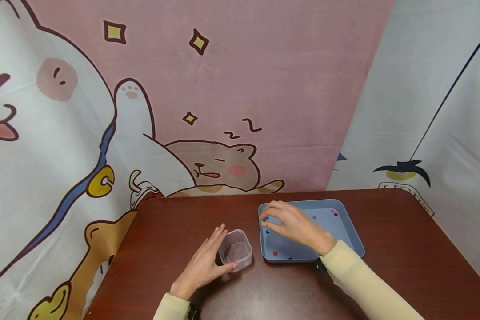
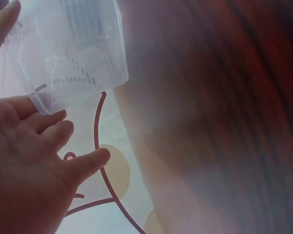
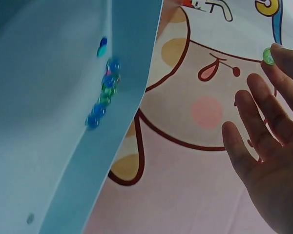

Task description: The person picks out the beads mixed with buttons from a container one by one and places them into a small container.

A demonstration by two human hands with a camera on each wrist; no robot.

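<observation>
Glare pales the tabletop; wrist views look hazy.

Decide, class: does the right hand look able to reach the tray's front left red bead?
Probably yes: nothing covers the red bead in the tray, though the right hand pinches a green bead, which may hinder.

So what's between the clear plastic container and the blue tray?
Nothing but a narrow strip of bare brown tabletop between the clear plastic container and the blue tray; the head view shows it.
</observation>
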